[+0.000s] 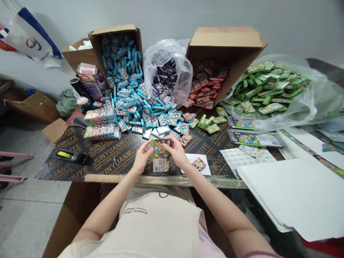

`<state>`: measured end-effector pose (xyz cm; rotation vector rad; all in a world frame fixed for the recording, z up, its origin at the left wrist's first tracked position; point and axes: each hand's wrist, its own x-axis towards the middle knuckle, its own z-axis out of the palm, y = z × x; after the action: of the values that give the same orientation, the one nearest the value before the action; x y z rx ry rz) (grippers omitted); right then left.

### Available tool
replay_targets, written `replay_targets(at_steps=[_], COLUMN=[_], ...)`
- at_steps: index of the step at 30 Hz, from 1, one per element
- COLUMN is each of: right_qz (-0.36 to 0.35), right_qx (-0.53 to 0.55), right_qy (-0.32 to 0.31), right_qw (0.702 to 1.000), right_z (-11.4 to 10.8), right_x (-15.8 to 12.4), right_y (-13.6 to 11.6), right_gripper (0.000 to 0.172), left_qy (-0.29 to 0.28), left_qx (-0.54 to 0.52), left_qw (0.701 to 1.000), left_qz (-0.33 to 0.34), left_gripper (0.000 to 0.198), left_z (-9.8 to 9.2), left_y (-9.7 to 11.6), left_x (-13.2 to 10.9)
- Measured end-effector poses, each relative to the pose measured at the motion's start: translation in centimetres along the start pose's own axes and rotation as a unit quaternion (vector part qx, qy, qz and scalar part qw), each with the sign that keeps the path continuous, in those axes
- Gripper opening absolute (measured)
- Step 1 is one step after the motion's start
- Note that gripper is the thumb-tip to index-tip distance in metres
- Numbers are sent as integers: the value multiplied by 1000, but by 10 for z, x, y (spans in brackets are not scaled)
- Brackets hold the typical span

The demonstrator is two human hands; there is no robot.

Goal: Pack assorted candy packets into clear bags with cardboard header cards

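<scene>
Between my hands hangs a printed packet [160, 163], dark with a green strip and colourful lettering, just above the near part of the table. My left hand [143, 156] pinches its left edge near the top. At its upper right, my right hand [176, 153] grips it with the thumb over the front. Below my right forearm, a small red box [199, 163] rests on a white sheet [206, 170]. Another red box [185, 139] lies just beyond my right hand. Several small blue boxes [149, 121] are spread beyond the packet.
Cartons of blue boxes [138, 37] and red boxes [228, 37] stand tipped open at the back. Clear bags hold purple boxes [164, 77] and green boxes [268, 84]. Wrapped stacks [102, 130] and a tape dispenser [71, 156] are left; white sheets [295, 193] lie right.
</scene>
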<state>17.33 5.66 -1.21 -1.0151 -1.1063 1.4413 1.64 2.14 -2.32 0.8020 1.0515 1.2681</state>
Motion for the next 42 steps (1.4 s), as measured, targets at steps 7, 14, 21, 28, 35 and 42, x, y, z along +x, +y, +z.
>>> replay_targets(at_steps=[7, 14, 21, 28, 35, 42], right_qz=[-3, 2, -130, -89, -137, -355], right_qx=[48, 88, -118, -160, -223, -323], right_qy=[144, 85, -28, -11, -75, -89], right_qw=[988, 993, 984, 983, 962, 873], right_z=[34, 14, -13, -8, -21, -39], right_x=[-24, -17, -33, -35, -29, -38], right_y=[11, -12, -22, -40, -43, -20], right_gripper=[44, 7, 16, 15, 13, 15], left_qy=[129, 37, -23, -63, -106, -130], left_qx=[-136, 55, 270, 258, 389, 501], left_qw=[982, 991, 939, 952, 863, 731], left_qz=[-26, 112, 212, 154, 305, 444], left_gripper=[24, 15, 9, 13, 7, 17], left_z=[36, 18, 4, 3, 6, 3], left_y=[14, 36, 59, 66, 64, 48], left_x=[3, -7, -14, -2, -13, -12])
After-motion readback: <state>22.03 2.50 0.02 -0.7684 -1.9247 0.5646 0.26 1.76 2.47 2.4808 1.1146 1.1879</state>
